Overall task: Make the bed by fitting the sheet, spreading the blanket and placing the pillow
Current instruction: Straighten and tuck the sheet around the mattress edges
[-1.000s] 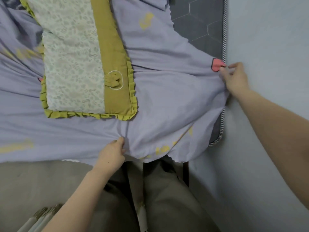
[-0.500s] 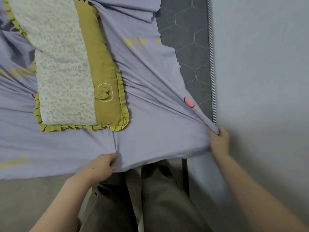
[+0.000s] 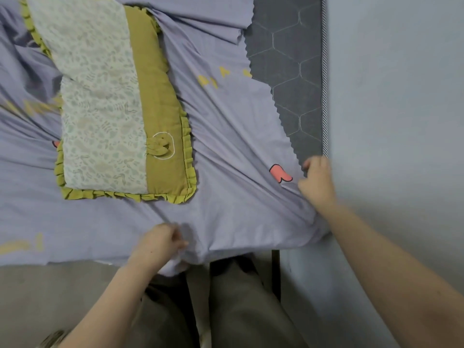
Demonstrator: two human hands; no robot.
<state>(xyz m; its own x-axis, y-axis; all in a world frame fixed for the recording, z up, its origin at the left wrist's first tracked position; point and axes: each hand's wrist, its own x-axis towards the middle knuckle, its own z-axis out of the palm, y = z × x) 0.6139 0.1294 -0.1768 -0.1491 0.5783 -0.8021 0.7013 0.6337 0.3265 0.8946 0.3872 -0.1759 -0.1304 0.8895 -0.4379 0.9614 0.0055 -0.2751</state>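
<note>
— at the bed's near corner by the wall: left hand (image 3: 160, 243) bunching the lilac sheet (image 3: 233, 151), right hand (image 3: 316, 183) pinching its zigzag edge.
— far along?
— hardly; grey quilted mattress (image 3: 288, 71) bare, thin wrinkled cotton untucked. frilled olive pillow (image 3: 118, 104) atop already; no blanket seen.

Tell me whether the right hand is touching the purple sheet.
Touching. In the head view the right hand has its fingers curled into the purple sheet by the wall-side edge, with folds radiating from the grip.

No legible text or labels
</note>
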